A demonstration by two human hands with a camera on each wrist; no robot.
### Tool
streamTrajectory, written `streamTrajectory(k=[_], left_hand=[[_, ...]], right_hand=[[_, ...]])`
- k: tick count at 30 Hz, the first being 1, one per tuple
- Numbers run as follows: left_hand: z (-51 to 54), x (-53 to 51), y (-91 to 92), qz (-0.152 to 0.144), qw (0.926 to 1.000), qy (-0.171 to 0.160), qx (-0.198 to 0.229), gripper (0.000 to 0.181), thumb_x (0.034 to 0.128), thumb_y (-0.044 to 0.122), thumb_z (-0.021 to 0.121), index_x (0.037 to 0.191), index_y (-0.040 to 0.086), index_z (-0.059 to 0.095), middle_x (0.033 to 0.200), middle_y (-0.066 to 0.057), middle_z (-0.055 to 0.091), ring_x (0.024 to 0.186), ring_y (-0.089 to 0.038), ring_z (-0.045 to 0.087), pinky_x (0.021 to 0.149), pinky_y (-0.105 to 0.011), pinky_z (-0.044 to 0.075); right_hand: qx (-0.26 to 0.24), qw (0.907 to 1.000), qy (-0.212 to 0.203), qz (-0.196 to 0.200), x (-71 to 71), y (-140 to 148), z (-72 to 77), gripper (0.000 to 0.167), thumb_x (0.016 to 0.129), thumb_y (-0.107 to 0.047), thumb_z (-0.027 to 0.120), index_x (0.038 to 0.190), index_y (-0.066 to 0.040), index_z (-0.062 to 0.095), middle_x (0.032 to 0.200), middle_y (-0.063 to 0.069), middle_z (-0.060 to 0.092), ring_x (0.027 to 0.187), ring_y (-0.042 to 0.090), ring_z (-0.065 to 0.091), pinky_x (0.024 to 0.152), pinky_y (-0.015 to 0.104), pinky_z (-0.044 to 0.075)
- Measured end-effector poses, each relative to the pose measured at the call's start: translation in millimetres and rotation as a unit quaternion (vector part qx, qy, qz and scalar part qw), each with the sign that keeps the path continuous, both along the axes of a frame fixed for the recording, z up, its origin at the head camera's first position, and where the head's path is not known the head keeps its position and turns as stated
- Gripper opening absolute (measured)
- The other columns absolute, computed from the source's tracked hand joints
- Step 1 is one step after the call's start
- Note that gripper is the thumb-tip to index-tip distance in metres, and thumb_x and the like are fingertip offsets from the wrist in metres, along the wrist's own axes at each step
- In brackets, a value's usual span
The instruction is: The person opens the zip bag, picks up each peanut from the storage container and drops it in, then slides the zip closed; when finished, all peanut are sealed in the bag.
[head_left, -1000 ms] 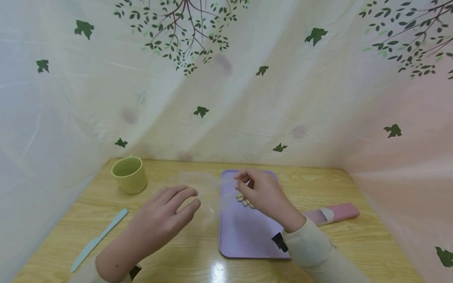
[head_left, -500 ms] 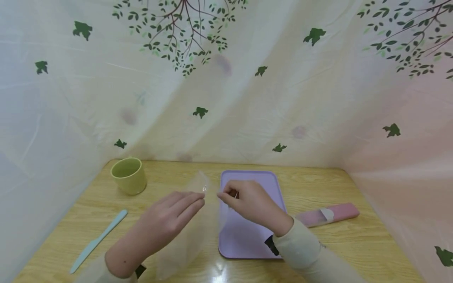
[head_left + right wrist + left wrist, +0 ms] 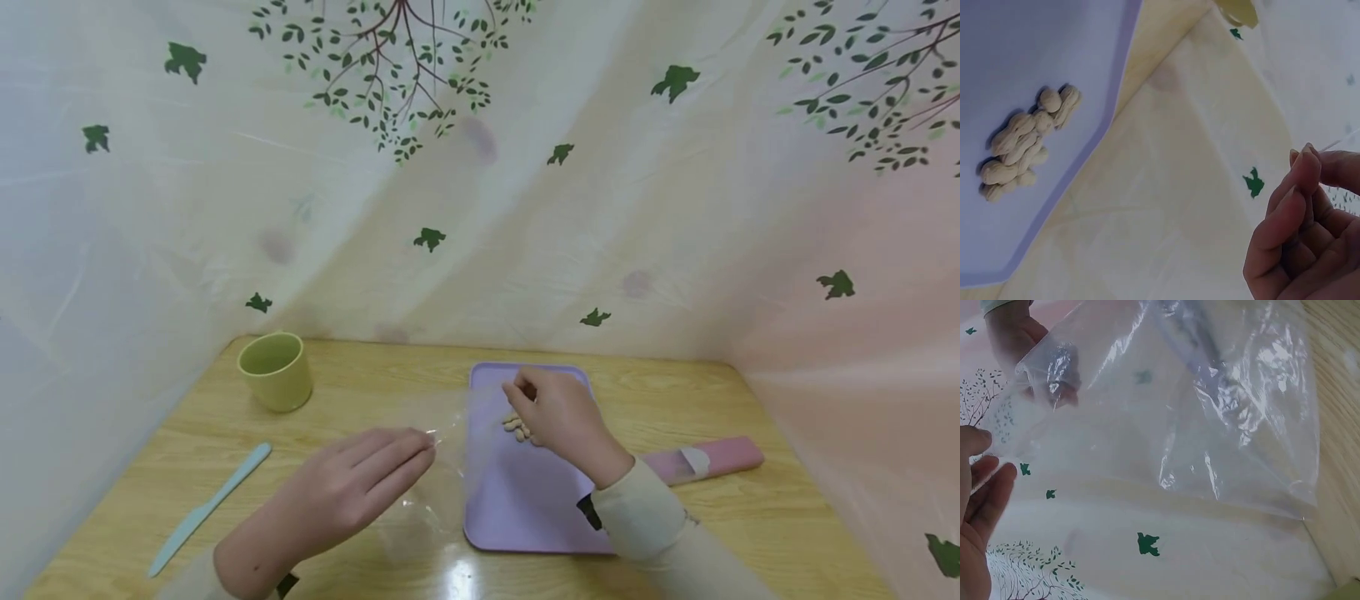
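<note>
A clear plastic bag [image 3: 448, 492] [image 3: 1229, 456] spreads between my two hands, its outline hard to follow in the head view. My left hand [image 3: 348, 479] [image 3: 982, 500] pinches its edge between thumb and fingers, over the wood left of the purple tray. Above the tray [image 3: 510, 508] [image 3: 1041, 37], my right hand [image 3: 566, 421] [image 3: 1310, 231] pinches another part of the bag; a thin film edge runs from its fingertips in the right wrist view. Several peanuts in their shells [image 3: 517, 427] [image 3: 1019, 144] lie on the tray, partly hidden by the right hand in the head view.
A green mug [image 3: 277, 375] stands at the table's back left. In front of it lies a light blue knife [image 3: 212, 508]. Right of the tray is a flat pink packet [image 3: 723, 456] with a translucent part. A leaf-printed curtain [image 3: 480, 208] surrounds the wooden table [image 3: 757, 525].
My left fingers have closed together on the bag. The right hand moved left and nearer, covering the peanuts, then back right, and the bag between the hands has shifted and spread.
</note>
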State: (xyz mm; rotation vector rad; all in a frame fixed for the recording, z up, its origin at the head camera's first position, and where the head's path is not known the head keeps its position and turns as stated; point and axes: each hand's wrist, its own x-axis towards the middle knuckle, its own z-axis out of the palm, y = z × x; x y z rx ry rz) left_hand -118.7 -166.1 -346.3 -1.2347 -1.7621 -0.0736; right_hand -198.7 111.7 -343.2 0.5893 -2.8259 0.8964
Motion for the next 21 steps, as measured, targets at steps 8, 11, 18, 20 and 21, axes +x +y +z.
streamTrajectory(k=[8,11,18,20,21], left_hand=[[-4.8,-7.9,6.2,0.108,0.981,-0.122,0.104,0.036,0.118,0.02,0.037,0.116,0.008,0.071,0.125,-0.018,0.078,0.099,-0.032,0.079,0.081,-0.042,0.069],[-7.2,-16.5,11.4,0.127,0.9692,-0.155,0.143,0.037,0.1174,0.029,0.04,0.117,0.008,0.071,0.113,-0.011,0.08,0.096,-0.026,0.08,0.08,-0.039,0.069],[-17.2,-31.7,11.9,0.095,0.9641,-0.169,0.182,0.034,0.1165,0.027,0.042,0.119,0.005,0.068,0.112,-0.007,0.072,0.081,-0.016,0.075,0.069,-0.025,0.065],[-20.3,-34.4,8.6,0.09,0.9688,-0.153,0.173,0.033,0.1172,0.027,0.039,0.12,0.006,0.065,0.112,-0.006,0.07,0.075,-0.013,0.07,0.065,-0.023,0.063],[-21.4,-35.2,7.1,0.089,0.9723,-0.145,0.16,0.033,0.1176,0.025,0.038,0.12,0.006,0.064,0.112,-0.006,0.07,0.078,-0.013,0.07,0.067,-0.024,0.064]], right_hand=[[-0.023,0.9978,0.061,0.008,13.5,-9,1.7,0.019,0.105,-0.027,0.07,0.089,-0.017,0.073,0.074,-0.007,0.07,0.059,0.002,0.055,0.055,0.02,0.048],[-0.012,0.9929,0.118,0.013,19.0,-13,-1.2,0.02,0.104,-0.025,0.072,0.086,-0.017,0.071,0.071,-0.01,0.067,0.059,0.001,0.053,0.053,0.018,0.046],[0.057,0.987,0.149,0.024,22.7,-17,-14.4,0.027,0.101,-0.026,0.075,0.078,-0.017,0.064,0.066,-0.011,0.059,0.055,0.0,0.044,0.05,0.017,0.038],[0.074,0.9878,0.136,0.02,21.7,-16,-17.9,0.03,0.101,-0.026,0.075,0.076,-0.018,0.061,0.064,-0.011,0.055,0.053,0.001,0.042,0.05,0.017,0.036],[0.079,0.9883,0.129,0.02,20.9,-16,-19.2,0.03,0.101,-0.027,0.075,0.076,-0.018,0.061,0.064,-0.011,0.054,0.053,0.002,0.042,0.049,0.018,0.036]])
